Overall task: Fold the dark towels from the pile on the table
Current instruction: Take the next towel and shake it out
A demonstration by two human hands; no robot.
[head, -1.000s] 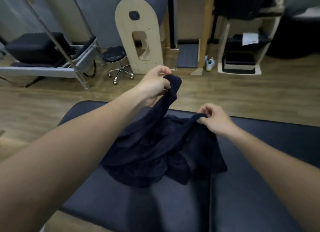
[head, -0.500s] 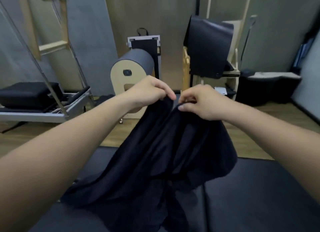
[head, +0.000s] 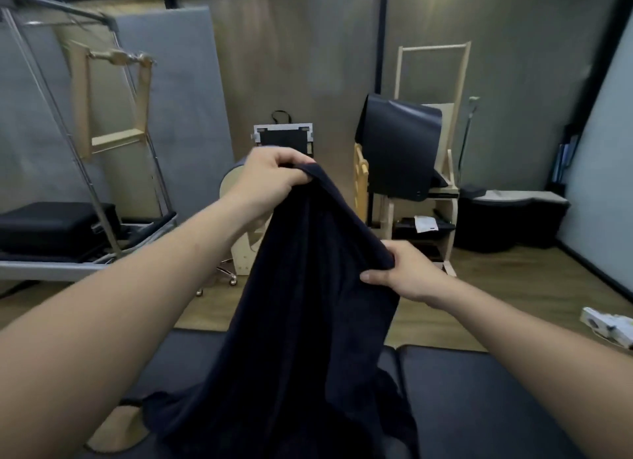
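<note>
- Head view: holding a dark towel (head: 308,304) up over the padded table (head: 496,390), lower end trailing down and bunching on the table top.
- Gripping the towel's top edge with the left hand (head: 274,181), fingers curled over the fabric, at the highest point of the cloth.
- Clutching the same edge lower and further right with the right hand (head: 407,277), fingers wrapped round a bunch of cloth, thumb tip showing below it.
- Keeping both hands full of towel, nothing else in either; hands apart, edge sloping down from left to right between them.
- Judging progress as early: no fold showing in this towel, cloth hanging loose and creased, probably being opened out before a first fold.
- Not seeing any folded stack on the table.
- Not being able to tell whether the dark cloth at the bottom is this towel's tail or more of the pile.
- Judging what is left: squaring the edge, folding, setting aside, then any remaining towels.
- Hanging below and between the hands, touching both, nearer the left forearm.
- Noting behind: reformer bed (head: 51,232) at left, white power strip (head: 606,325) on the floor at right.
</note>
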